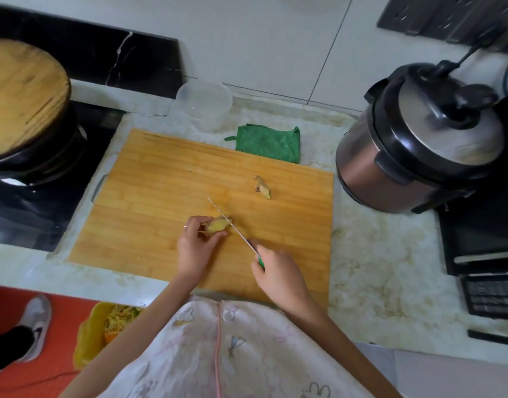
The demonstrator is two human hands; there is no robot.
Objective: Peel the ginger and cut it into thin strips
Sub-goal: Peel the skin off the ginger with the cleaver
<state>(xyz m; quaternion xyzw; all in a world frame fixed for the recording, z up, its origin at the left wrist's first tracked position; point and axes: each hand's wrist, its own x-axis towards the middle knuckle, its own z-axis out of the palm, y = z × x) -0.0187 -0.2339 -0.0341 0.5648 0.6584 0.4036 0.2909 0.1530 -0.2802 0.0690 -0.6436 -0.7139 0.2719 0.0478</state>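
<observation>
Bright, even daylight w/ soft, faint shadows, mild sheen on pressure cooker [419, 139] lid, glare streaks on black stove [31, 214], strong wide-angle bending at edges, round wooden board [20, 90] top left smeared, centre approx sharp, slight overall softness

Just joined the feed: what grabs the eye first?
Mid-board, the left hand holds the ginger while the right hand holds a green-handled knife against it. A ginger scrap lies farther back on the cutting board; a big pressure cooker stands at right.
</observation>
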